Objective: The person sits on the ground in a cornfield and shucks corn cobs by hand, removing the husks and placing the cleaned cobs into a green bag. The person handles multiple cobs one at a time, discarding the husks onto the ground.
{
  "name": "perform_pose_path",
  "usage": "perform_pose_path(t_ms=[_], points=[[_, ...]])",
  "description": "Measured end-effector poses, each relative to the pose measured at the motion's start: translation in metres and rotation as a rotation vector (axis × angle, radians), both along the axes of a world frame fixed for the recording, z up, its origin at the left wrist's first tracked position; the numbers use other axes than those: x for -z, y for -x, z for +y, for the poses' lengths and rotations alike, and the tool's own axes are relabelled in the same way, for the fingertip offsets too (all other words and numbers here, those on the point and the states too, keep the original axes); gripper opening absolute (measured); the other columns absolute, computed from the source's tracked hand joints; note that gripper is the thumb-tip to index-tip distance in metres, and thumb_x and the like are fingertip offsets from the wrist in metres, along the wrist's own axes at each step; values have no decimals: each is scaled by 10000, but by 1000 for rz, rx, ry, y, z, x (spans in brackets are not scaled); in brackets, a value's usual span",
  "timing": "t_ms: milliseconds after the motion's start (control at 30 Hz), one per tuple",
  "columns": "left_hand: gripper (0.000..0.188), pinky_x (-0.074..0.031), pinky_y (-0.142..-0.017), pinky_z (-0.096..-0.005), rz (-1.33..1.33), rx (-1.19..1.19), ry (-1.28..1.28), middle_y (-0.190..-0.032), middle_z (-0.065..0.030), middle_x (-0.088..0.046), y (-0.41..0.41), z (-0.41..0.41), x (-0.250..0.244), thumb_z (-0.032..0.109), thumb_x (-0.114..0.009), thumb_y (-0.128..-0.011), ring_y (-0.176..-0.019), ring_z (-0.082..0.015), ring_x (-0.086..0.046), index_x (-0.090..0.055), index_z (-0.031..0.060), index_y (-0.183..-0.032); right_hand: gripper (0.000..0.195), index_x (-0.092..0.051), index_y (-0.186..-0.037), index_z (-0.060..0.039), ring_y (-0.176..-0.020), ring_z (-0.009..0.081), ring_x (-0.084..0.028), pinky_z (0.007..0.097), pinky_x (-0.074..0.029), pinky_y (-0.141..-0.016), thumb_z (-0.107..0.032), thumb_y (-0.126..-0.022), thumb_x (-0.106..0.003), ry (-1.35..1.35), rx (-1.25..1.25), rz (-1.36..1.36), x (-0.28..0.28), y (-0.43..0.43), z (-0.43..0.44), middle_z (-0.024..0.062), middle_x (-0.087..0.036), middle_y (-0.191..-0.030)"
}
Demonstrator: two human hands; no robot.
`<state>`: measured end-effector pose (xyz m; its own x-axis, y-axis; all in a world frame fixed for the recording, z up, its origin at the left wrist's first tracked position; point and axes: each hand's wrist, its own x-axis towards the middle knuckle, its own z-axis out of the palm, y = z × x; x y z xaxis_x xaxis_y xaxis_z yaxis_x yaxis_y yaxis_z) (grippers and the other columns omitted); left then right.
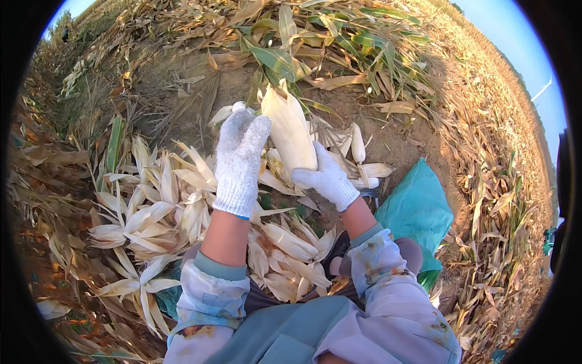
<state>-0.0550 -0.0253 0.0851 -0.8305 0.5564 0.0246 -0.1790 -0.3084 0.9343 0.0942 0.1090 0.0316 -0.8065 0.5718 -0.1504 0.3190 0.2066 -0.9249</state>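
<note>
Both of my hands wear white knitted work gloves. My right hand (325,177) grips the lower end of an ear of corn in its pale husk (290,132), with the thumb across its base. The ear stands tilted, its ragged husk tip pointing away from me. At its upper left side is my left hand (242,150), fingers bent and thumb near the husk; whether it pinches a husk leaf cannot be told. Below and left of the ear lies a heap of peeled-off corn husks (150,223). More husked-looking ears (358,143) lie just beyond my right hand.
A green woven plastic sack (420,200) rests on the soil by my right knee. Cut corn stalks with green and dry leaves (363,45) lie across the ground ahead. Dry stalks (491,204) line the right side, and dry leaves (54,182) cover the left.
</note>
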Motion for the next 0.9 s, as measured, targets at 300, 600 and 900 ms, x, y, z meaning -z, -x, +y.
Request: perform_pose_path(t_ms=[300,600,900], points=[[398,-528,-960,-332,-247,-26,-258,-1210,-85,-671,-32,20,13,306,-552,-1087,-1087,-178,-649,-604,8,-1345,1021,-347,-1561,11,-1400,390,-493,452,-411,-1151,-425,-776,-832,-255,-8,148,-10,-52,-61,256,-486,-1513],[340,-557,-913,-339,-336,-35,-302,-1189,-97,-679,-39,15,3,267,-530,-1095,-1051,-184,-670,-623,18,-1308,1101,-267,-1599,53,-1371,269,-513,393,-403,-1150,-405,-785,-850,102,25,182,0,-46,-58,206,-507,-1501],[383,-542,-1008,-422,-360,10,-291,-1273,-162,-677,-26,33,27,276,-459,-1102,-1142,-298,-669,-590,16,-1352,1062,-348,-1549,57,-1330,294,-549,414,-426,-1131,-445,-767,-861,-43,57,235,-1,-42,-50,223,-546,-1446]])
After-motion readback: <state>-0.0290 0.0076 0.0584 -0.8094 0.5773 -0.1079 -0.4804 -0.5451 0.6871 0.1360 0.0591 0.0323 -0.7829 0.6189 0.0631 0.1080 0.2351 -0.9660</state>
